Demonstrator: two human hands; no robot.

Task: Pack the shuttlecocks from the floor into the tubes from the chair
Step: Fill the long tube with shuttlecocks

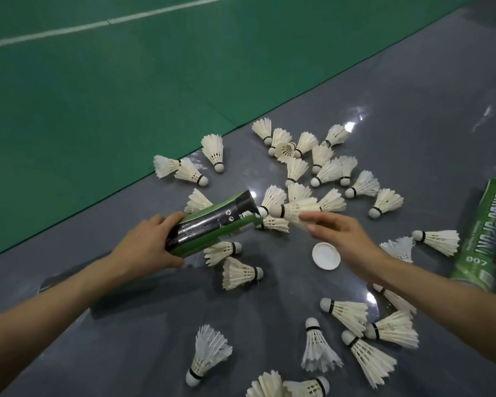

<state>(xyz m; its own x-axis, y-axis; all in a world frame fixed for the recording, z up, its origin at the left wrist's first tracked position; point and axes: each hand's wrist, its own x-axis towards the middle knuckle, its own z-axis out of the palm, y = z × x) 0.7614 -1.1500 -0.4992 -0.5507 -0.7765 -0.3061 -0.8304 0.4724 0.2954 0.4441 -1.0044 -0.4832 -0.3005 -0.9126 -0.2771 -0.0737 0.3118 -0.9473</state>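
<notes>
L hand (152,247) grips tube (212,224); R hand (335,236) pinches shuttlecock (295,209) at mouth.

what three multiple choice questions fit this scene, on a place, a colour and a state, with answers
1. Where is the white cap? A. on the grey floor B. on a tube's mouth C. on a chair
2. What colours has the tube in the left hand? A. red, white B. black, green C. blue
3. How is the green tube at the right? A. upright B. hand-held C. lying on its side

A, it lies loose near the right hand; B, black wrap with green panels; C, it rests lengthwise on the floor.
</notes>
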